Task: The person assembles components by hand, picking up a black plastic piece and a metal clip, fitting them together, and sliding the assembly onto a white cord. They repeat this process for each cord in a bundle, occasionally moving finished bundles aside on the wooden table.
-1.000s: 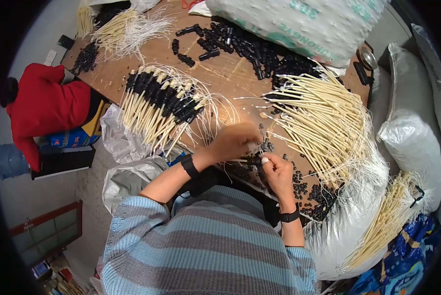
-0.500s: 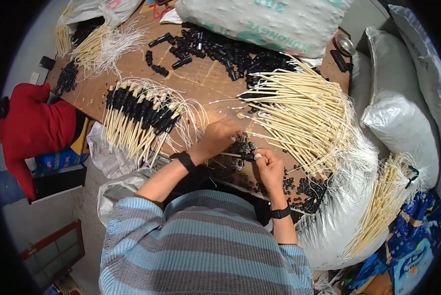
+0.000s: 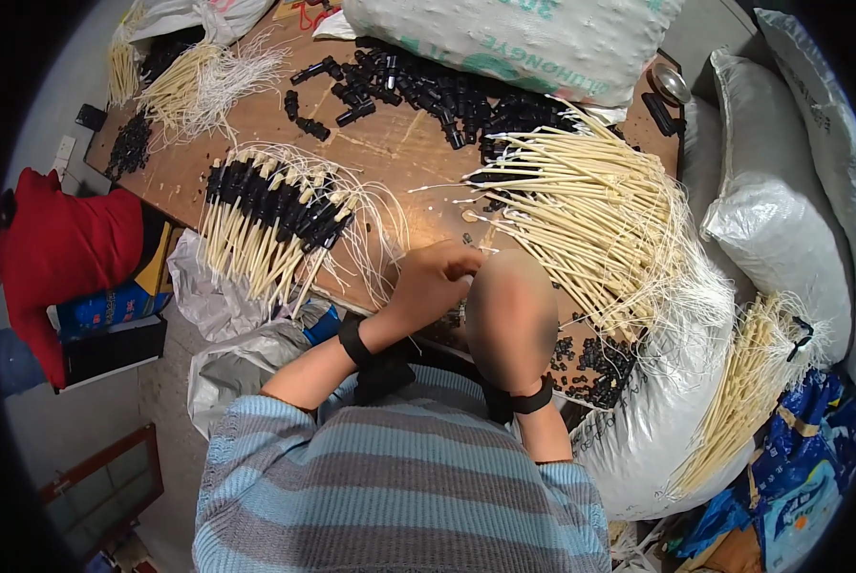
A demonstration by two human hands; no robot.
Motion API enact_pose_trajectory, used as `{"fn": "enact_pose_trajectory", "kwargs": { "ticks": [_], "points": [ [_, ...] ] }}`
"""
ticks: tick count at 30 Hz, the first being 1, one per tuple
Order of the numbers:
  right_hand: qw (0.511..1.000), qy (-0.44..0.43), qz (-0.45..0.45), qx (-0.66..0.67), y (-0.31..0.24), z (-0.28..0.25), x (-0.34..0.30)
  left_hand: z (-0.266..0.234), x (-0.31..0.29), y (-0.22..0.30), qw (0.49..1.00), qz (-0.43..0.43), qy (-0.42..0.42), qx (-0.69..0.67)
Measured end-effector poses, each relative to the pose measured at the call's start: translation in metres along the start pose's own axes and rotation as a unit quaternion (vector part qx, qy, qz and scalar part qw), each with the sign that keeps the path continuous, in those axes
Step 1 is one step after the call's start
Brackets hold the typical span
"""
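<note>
My left hand [image 3: 433,284] is over the near edge of the table, its fingertips pinched together on something I cannot make out. Close against it on the right, my right hand [image 3: 512,325] is smeared by a blur that hides its fingers. Whatever lies between the two hands is covered. To the left rests a row of cream tubes with black sockets [image 3: 280,205] and thin white wires. A large heap of cream tubes with white wires [image 3: 590,210] fans out on the right. Small black parts [image 3: 595,368] are scattered beside my right wrist.
Black plastic fittings [image 3: 428,100] are piled at the back of the brown table [image 3: 390,162], below a big white sack [image 3: 514,43]. More tube bundles [image 3: 184,81] lie far left. Stuffed sacks [image 3: 781,191] crowd the right side. A person in a red top [image 3: 74,239] is at the left.
My right hand has moved up and left, close to my left hand. The dark cluster of small parts seen between them before is now mostly hidden.
</note>
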State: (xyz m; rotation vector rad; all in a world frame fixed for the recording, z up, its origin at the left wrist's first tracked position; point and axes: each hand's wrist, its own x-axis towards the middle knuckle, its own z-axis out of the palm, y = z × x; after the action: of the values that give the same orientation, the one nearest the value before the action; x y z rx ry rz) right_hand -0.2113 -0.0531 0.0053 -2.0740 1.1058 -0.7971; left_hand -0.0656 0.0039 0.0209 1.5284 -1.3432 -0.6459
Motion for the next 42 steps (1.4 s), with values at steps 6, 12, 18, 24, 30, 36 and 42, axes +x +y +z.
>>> {"fn": "enact_pose_trajectory", "kwargs": {
  "ticks": [6,12,18,24,30,36,42],
  "points": [
    [0.979,0.025,-0.166,-0.115,-0.012,0.001,0.000,0.003,-0.005,-0.022,0.964,-0.170,0.025,-0.205],
    [0.993,0.002,-0.119,-0.004,-0.006,0.000,-0.004,-0.003,-0.005,-0.019,0.972,-0.175,0.029,-0.155],
    [0.832,-0.108,0.217,0.500,-0.011,-0.024,0.004,-0.011,0.001,-0.001,0.993,0.098,-0.007,0.063],
    [0.891,-0.119,0.173,0.403,-0.007,-0.032,0.006,-0.015,-0.003,-0.026,0.991,0.052,-0.107,0.053],
    [0.960,-0.142,-0.217,-0.103,-0.009,-0.041,0.006,-0.019,-0.001,-0.009,0.985,-0.052,-0.135,0.093],
    [0.975,-0.039,-0.221,-0.003,-0.001,-0.024,0.007,-0.024,0.005,-0.007,0.985,-0.078,-0.137,0.070],
    [0.984,-0.156,-0.077,0.042,-0.021,-0.030,0.012,-0.025,-0.006,-0.010,0.981,0.004,-0.097,0.168]
  ]
}}
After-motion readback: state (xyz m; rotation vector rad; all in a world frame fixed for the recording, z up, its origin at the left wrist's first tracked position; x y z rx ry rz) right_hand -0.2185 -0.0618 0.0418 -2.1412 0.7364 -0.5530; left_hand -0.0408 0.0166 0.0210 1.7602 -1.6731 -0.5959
